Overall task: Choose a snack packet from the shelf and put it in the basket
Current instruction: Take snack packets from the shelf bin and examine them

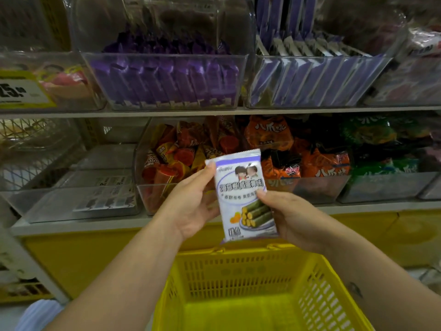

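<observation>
You are holding one snack packet upright between both hands with its printed face turned toward you, which I judge is so you can read the front before committing to it. Your left hand is taking the upper left edge, the thumb pressing on the front near the top corner while the other fingers are curling behind the packet, mostly hidden. Your right hand is pinching the right edge lower down, thumb lying on the front and fingers wrapping behind the bottom corner. Both sets of fingers are therefore clamped on the packet. One yellow basket is sitting directly below your fingers with its mouth open upward, and the packet's bottom edge is hanging just above its far rim, so a simple lowering and release should land it inside. Nothing is showing in the part of the basket floor that is in view. Beyond your fingertips, orange packets are lying heaped in clear bins, with green packets off to the right of your right fingers. Above your fingers, past the shelf edge, purple packets and purple-and-white packets are standing in two bins. The binned packets are too many and too blurred to count.
</observation>
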Available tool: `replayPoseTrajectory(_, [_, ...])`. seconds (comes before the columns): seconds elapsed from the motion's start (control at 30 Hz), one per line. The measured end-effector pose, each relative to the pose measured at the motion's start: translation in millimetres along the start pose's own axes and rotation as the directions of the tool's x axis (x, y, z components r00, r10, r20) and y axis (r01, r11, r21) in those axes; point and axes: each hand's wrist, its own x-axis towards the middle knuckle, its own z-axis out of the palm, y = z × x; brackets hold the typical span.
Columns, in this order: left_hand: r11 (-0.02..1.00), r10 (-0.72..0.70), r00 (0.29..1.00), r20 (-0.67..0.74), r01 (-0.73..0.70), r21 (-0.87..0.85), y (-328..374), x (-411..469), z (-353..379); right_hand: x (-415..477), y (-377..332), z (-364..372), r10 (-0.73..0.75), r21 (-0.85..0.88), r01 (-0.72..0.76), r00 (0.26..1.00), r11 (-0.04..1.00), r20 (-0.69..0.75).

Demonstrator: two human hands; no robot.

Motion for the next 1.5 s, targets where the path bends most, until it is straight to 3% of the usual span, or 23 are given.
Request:
replayPoseTrajectory(0.1, [0.990, -0.120, 0.973, 0.196, 0.102, 0.103, 3, -5, -4, 1, -9, -3, -0.044, 0.115, 0.049, 0.998, 0.992, -0.045])
replayPoseTrajectory(0.17, [0.987, -0.146, 0.956, 0.253, 0.123, 0.104, 3, -7, -5, 1, -14, -4, -0.050, 0.135, 0.058, 0.997, 0.989, -0.058])
replayPoseTrajectory(0.47, [0.989, -0.145, 0.955, 0.258, 0.129, 0.077, 3, -7, -2, -2, -21, -3, 0.005, 0.152, -0.001, 0.999, 0.988, -0.032])
replayPoseTrajectory(0.53, [0.991, -0.088, 0.981, 0.171, 0.069, 0.115, -1, -6, 2, -1, -20, -3, -0.031, 0.150, 0.037, 0.999, 0.988, -0.040])
replayPoseTrajectory(0.57, [0.974, -0.009, 0.995, 0.096, -0.013, 0.224, -4, -5, 3, 0, -19, -2, -0.063, 0.127, 0.071, 0.996, 0.989, -0.062])
replayPoseTrajectory(0.63, [0.812, 0.258, 0.966, 0.004, -0.219, 0.541, -10, -4, 8, 3, -17, 0, -0.141, 0.024, 0.145, 0.981, 0.989, -0.132])
replayPoseTrajectory(0.67, [0.741, 0.351, 0.936, 0.040, -0.303, 0.599, -13, -5, 12, 4, -16, 2, -0.181, -0.036, 0.178, 0.970, 0.983, -0.161])
replayPoseTrajectory(0.7, [0.726, 0.382, 0.920, 0.089, -0.358, 0.588, -16, -6, 15, 5, -14, 4, -0.220, -0.089, 0.207, 0.959, 0.974, -0.181])
replayPoseTrajectory(0.77, [0.791, 0.314, 0.932, 0.184, -0.363, 0.493, -20, -7, 18, 7, -10, 7, -0.269, -0.153, 0.241, 0.943, 0.958, -0.198])
replayPoseTrajectory(1.03, [0.961, 0.050, 0.950, 0.310, -0.130, 0.245, -21, -3, 13, 13, -6, 5, -0.201, -0.051, 0.195, 0.960, 0.980, -0.197])
replayPoseTrajectory(1.2, [0.997, -0.056, 0.932, 0.357, 0.034, 0.068, -19, -5, 12, 12, -6, 5, -0.202, -0.117, 0.180, 0.955, 0.977, -0.216])
replayPoseTrajectory(1.5, [0.978, 0.049, 0.978, 0.201, -0.088, 0.188, -19, 3, 10, 9, -1, 5, -0.324, -0.351, 0.231, 0.916, 0.908, -0.236])
